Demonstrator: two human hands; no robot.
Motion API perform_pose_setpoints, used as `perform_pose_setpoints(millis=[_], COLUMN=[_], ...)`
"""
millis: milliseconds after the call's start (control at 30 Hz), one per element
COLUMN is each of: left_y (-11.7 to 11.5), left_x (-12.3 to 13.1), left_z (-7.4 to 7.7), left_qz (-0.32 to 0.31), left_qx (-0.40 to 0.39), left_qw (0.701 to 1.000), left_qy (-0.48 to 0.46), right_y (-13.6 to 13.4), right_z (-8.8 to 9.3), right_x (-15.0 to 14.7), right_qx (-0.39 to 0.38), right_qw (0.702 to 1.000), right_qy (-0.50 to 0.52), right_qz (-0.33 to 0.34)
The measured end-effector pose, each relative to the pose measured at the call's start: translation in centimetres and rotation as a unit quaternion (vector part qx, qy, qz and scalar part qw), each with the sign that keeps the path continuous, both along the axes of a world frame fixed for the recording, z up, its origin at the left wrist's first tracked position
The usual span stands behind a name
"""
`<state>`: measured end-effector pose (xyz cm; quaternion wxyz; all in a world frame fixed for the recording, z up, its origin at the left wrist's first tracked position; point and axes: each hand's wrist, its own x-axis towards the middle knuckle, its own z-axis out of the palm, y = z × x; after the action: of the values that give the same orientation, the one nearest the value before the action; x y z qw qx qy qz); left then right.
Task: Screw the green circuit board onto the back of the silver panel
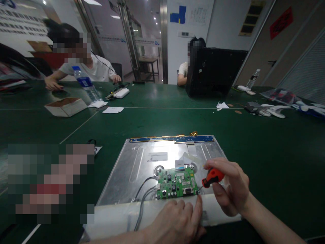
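Note:
My right hand [232,188] is wrapped round a short red and black screwdriver [213,178]. The screwdriver slants down to the left, its tip at the lower right corner of a green circuit board [177,183]. My left hand [177,217] rests along the near edge of a metal-backed display panel [114,183]. Its index finger stretches to that same board corner, while the other fingers curl loosely with nothing seen in them. The board lies on the panel's back, with dark cables [144,196] running from its left side. A blue strip board [162,139] lines the panel's far edge.
Across the green table [266,162] are an open box [66,107], a water bottle [87,84], paper scraps [113,110] and a large black monitor [215,73]. White gloves [273,110] lie at right. Two people sit opposite. A blurred-out patch covers the left.

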<state>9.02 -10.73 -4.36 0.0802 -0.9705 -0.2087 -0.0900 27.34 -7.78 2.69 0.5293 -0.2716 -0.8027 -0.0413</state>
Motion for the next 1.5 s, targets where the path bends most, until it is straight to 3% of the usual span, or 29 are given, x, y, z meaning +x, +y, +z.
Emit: perform_pose_setpoints(millis=[133,467,967,1300,1500], left_y=[0.08,0.09,0.0,-0.09,0.01], left_x=[-0.06,-0.06,-0.12,-0.18,-0.16], left_z=[-0.07,-0.11,0.14,-0.35,-0.34], left_qz=[-0.003,0.0,-0.003,0.003,0.0], left_qx=[0.002,0.002,-0.007,0.0,-0.005], left_qw=[1.0,1.0,1.0,1.0,1.0], left_qy=[-0.006,-0.011,0.005,-0.006,-0.001], right_y=[0.08,0.22,0.01,0.25,0.27], right_z=[-0.21,0.31,-0.14,0.29,0.3], right_x=[0.02,-0.3,0.09,-0.38,-0.29], right_qx=[0.014,0.077,0.002,0.066,0.068], right_qw=[1.0,0.992,1.0,0.994,0.994], right_qy=[0.008,-0.033,0.004,-0.021,-0.03], right_qz=[-0.005,-0.091,-0.002,-0.079,-0.08])
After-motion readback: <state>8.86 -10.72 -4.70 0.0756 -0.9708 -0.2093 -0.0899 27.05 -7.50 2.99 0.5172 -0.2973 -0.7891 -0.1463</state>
